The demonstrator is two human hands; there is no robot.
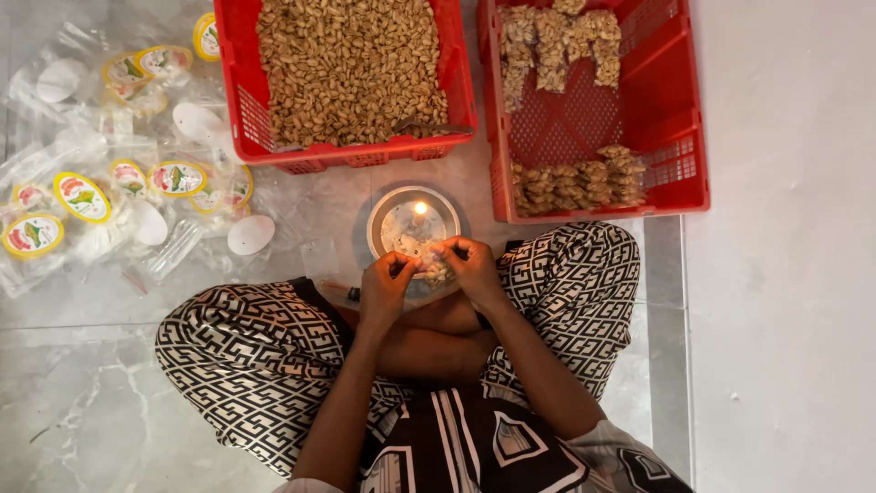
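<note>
Grey marbled stone floor, white wall at right. Seated cross-legged in black-and-white patterned trousers. Small clear plastic packet of nuts pinched between both hands, near centre, just above round metal dish with lit candle. Left hand closed on packet's left edge; right hand closed on right edge, fingers curled. Packet's long axis left-to-right; flame just beyond, right hand slightly nearer. Far: red plastic crate of loose nuts; red plastic crate of filled packets. Left: empty labelled clear bags.
</note>
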